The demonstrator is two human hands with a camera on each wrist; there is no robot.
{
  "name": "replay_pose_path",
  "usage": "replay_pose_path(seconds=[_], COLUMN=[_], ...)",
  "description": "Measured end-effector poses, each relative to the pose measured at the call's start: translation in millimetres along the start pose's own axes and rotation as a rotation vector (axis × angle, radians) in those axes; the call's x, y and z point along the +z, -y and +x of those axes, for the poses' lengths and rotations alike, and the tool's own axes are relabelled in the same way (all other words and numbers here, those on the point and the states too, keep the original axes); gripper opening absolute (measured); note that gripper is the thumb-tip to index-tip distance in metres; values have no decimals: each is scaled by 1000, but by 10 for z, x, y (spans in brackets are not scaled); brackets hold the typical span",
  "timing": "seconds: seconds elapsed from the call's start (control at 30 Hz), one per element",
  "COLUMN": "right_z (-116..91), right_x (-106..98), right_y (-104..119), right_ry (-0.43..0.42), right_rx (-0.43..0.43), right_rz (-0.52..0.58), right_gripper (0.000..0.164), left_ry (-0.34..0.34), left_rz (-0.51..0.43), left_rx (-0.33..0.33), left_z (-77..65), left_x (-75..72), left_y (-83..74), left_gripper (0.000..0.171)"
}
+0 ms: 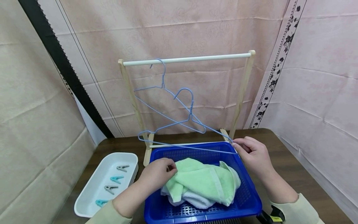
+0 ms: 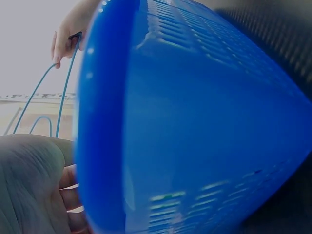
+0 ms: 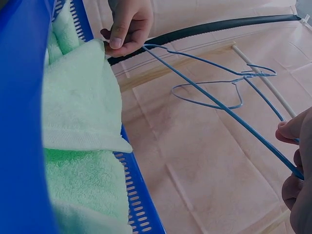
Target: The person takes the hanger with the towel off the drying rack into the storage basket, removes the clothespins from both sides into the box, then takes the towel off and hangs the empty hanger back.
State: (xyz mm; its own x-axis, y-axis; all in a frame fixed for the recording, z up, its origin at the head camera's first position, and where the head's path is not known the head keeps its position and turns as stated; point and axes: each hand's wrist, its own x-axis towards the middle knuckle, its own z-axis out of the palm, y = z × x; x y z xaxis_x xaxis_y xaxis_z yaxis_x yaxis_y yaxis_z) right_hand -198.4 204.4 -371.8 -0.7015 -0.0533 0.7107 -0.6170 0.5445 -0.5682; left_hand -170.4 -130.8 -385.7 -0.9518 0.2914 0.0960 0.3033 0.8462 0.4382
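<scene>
My right hand (image 1: 255, 154) pinches the lower corner of a blue clothes hanger (image 1: 179, 145), which stands tilted above the back of the blue basket (image 1: 253, 199). A light green towel (image 1: 205, 179) lies bunched in the basket on top of a white cloth (image 1: 195, 200). At the towel's left edge, my left hand (image 1: 158, 171) has its thumb and fingers curled together; in the right wrist view the towel (image 3: 80, 97) rises to a peak at these fingertips. The left wrist view shows the left palm (image 2: 31, 175) beside the basket wall (image 2: 195, 112), which hides the fingertips.
A second blue hanger (image 1: 163, 74) hangs from the white rod (image 1: 195, 59) of a wooden-sided rack (image 1: 243, 90) behind the basket. On the left, a white tray (image 1: 89, 186) holds several grey and turquoise clothes pegs (image 1: 116, 179). Pale curtains (image 1: 195, 34) surround the brown table (image 1: 282, 155).
</scene>
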Motion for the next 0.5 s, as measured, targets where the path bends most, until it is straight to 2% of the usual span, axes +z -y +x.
replay_pose_path(seconds=[0.3,0.5], right_z=[16,24], right_x=[-14,-44], right_y=[23,51], right_ry=[11,0], right_rx=[7,-1], right_rz=[4,-3], right_gripper=[13,11], left_ry=[-15,-78], left_rz=[-35,-13], left_rx=[-67,-96], left_z=[-2,-24], left_x=[-69,-145], left_y=[62,135], left_gripper=[10,9])
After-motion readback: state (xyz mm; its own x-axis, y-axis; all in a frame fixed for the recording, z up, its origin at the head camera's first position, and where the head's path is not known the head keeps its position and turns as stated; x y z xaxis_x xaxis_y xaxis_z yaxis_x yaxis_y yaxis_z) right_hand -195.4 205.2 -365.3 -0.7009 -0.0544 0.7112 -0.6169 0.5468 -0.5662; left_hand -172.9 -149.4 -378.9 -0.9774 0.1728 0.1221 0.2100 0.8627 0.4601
